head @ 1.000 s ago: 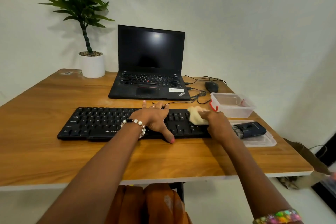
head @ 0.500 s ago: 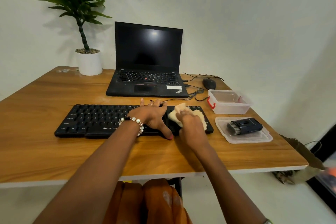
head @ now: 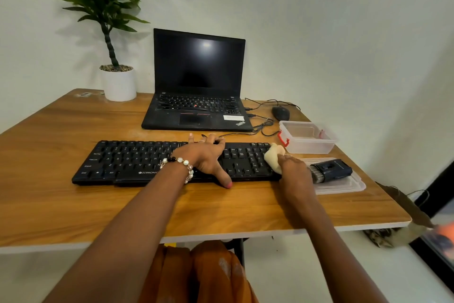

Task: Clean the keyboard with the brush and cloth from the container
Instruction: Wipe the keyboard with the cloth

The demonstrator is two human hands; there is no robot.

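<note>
Wooden table point(head: 73, 199) against a pale wall: a black keyboard point(head: 137, 162) lies near the front edge. The left hand point(head: 206, 157) rests flat across its middle, fingers spread, holding nothing. The right hand point(head: 294, 175) clutches a cream cloth point(head: 272, 157) at the keyboard's right end. Just beside it, a brush point(head: 329, 170) lies on a clear lid point(head: 344, 187), with the open container point(head: 307, 140) behind.

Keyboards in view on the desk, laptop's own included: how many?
2. The black keyboard lies at the front under both hands; the laptop behind it has its built-in one. None seems hidden.
</note>
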